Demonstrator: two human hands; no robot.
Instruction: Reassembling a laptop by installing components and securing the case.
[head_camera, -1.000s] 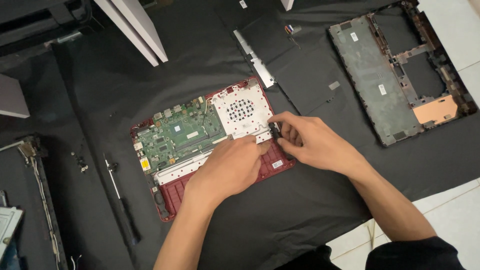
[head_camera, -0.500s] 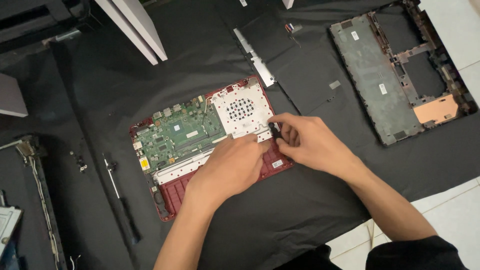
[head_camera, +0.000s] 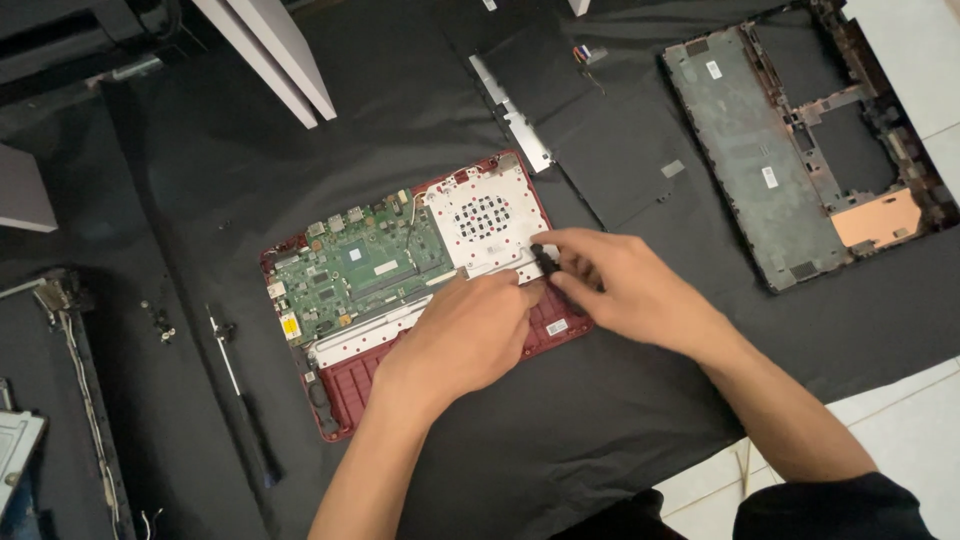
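While the left hand (head_camera: 470, 330) presses flat, steadying the opened red laptop base (head_camera: 420, 290), the right hand (head_camera: 610, 285) pinches a small black part (head_camera: 543, 262) at three o'clock.

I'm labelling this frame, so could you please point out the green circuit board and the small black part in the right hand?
Green circuit board (head_camera: 355, 268), head view, board's middle.
Small black part (head_camera: 545, 262), head view, its exposed upper end.

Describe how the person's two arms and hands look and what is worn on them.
Both hands are bare: the left hand and the right hand show no gloves, rings or watch. The forearms are uncovered too. On the right arm a dark sleeve, pushed up near the elbow, shows at the frame's bottom edge. The left arm shows no sleeve in view. No cables or markings appear on either.
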